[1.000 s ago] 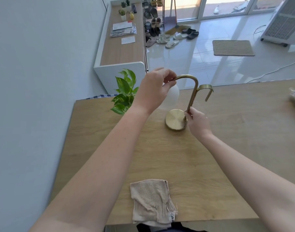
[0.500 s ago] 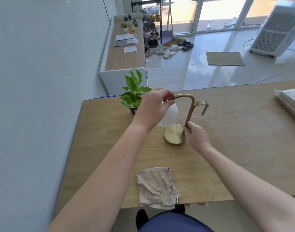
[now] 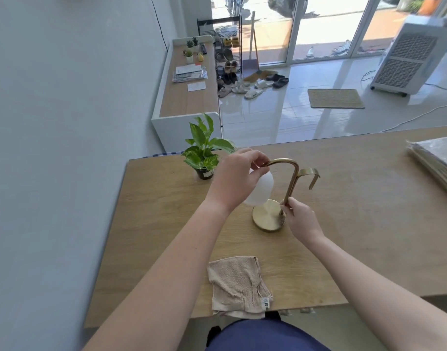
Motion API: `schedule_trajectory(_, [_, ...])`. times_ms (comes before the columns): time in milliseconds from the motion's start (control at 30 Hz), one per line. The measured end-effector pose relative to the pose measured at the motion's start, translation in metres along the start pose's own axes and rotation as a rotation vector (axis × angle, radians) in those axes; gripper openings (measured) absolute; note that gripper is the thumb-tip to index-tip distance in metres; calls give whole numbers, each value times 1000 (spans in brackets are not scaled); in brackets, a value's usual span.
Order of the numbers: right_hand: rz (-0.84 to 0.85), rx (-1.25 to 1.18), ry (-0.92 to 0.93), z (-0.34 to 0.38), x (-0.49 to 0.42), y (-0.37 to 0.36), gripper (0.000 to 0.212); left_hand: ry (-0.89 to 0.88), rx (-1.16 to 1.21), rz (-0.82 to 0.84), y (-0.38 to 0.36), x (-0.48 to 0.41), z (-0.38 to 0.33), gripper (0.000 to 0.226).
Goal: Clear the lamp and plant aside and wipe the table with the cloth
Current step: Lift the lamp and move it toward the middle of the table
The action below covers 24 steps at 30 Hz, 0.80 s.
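Left hand grips the lamp neck, right hand pinches its stem, likely steadying a lift; plant at ten o'clock.

The brass lamp stands upright with its white globe under the left hand, which pinches the curved neck, while the right hand grips the stem just above the round base. The small potted plant stands just left of the left hand. The beige cloth lies folded on the tabletop, nearer the person than both hands.

Brushed-brass lamp, wood-grain table
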State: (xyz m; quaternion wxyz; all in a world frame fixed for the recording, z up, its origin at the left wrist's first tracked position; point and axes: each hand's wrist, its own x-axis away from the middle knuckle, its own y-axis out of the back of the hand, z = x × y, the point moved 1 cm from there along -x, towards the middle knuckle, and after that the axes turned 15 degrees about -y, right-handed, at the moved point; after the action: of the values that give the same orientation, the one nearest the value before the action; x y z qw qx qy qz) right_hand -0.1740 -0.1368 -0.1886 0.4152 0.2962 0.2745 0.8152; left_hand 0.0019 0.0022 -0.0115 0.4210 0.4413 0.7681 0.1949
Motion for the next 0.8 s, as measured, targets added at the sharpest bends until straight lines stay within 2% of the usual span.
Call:
schedule_trajectory(367, [12,13,-11,2,4,2,14,30,27,-49,-6,0,3,15])
schedule_trajectory(800, [12,36,-28,10,8,3,14,43,81,-19,0,-2,9,16])
